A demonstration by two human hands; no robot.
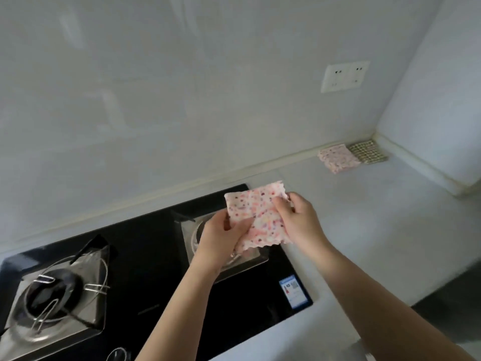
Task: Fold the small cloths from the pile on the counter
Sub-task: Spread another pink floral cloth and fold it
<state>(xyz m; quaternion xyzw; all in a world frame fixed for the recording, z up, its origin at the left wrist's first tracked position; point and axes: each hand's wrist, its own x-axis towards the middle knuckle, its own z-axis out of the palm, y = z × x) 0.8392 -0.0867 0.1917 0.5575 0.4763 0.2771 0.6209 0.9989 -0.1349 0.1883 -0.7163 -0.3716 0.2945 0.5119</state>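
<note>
A small pink cloth with coloured dots is held up in the air above the right burner of the stove. My left hand grips its lower left edge. My right hand pinches its right side near the top corner. The cloth looks doubled over, with a wavy hem along the bottom. Far back on the counter lies a folded pink dotted cloth, and beside it in the corner a folded brown checked cloth.
A black glass gas stove fills the left of the counter, with a left burner and a right burner partly behind my hands. White counter stretches to the right. A wall socket sits above it.
</note>
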